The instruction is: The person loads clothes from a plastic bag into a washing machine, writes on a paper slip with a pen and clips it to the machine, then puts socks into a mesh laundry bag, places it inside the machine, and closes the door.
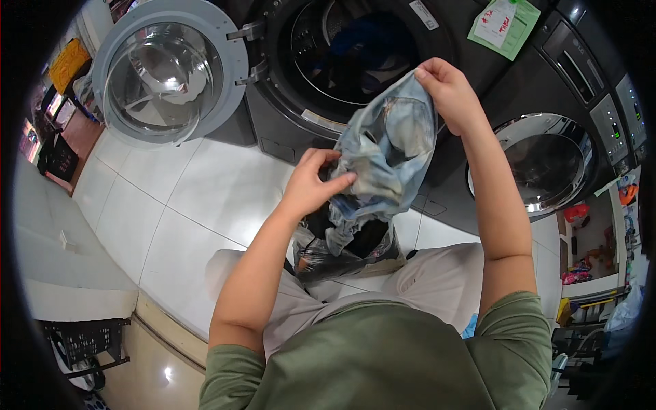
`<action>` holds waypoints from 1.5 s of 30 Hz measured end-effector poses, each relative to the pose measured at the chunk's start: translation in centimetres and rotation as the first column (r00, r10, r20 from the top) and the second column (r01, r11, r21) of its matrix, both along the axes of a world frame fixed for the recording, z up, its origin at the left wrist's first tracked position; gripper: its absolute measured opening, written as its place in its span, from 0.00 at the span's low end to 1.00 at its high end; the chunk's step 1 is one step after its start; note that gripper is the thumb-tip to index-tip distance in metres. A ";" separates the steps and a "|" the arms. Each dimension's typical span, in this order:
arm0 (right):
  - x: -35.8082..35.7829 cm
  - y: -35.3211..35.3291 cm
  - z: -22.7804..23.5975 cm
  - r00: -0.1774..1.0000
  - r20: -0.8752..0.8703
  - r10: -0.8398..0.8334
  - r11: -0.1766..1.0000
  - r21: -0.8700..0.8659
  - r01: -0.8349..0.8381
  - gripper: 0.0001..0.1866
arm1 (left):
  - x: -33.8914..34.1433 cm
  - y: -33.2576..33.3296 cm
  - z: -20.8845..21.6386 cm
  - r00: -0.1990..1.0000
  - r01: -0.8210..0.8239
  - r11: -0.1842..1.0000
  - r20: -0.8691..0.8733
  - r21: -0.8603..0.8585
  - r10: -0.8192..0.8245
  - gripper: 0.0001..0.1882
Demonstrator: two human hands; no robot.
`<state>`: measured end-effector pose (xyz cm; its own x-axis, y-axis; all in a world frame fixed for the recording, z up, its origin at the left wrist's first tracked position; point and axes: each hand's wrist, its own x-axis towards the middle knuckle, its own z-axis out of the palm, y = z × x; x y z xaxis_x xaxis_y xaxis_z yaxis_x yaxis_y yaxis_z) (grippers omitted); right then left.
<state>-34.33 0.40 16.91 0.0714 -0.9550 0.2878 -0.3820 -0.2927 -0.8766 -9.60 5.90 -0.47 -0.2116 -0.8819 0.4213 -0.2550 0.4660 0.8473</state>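
Note:
Faded light-blue jeans [389, 157], bunched and creased, hang in front of the washing machine opening. My right hand [447, 92] pinches their upper edge between thumb and fingers. At their left side is my left hand [311, 181], thumb and fingers spread apart and touching the cloth. Below the jeans, a clear plastic bag [318, 263] with dark contents stands on the floor between my legs; the jeans' lower end hangs over it. Dark blue and black clothes [372, 51] lie inside the drum of the dark front-load washing machine [277, 113].
The machine's round glass door [164, 75] is swung out to the left. A second dark front-loader [540, 167] with its door closed stands at right. Green and white papers [506, 27] lie on the machine between them. Shelves [594, 253] hold small items at far right. White tiles [191, 191] cover the floor.

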 end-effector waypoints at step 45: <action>3.6 3.6 -15.2 0.238 -0.701 0.672 0.722 0.548 -0.423 0.21 | 4.0 -1.1 3.3 0.983 0.185 0.944 -0.053 0.272 -0.177 0.18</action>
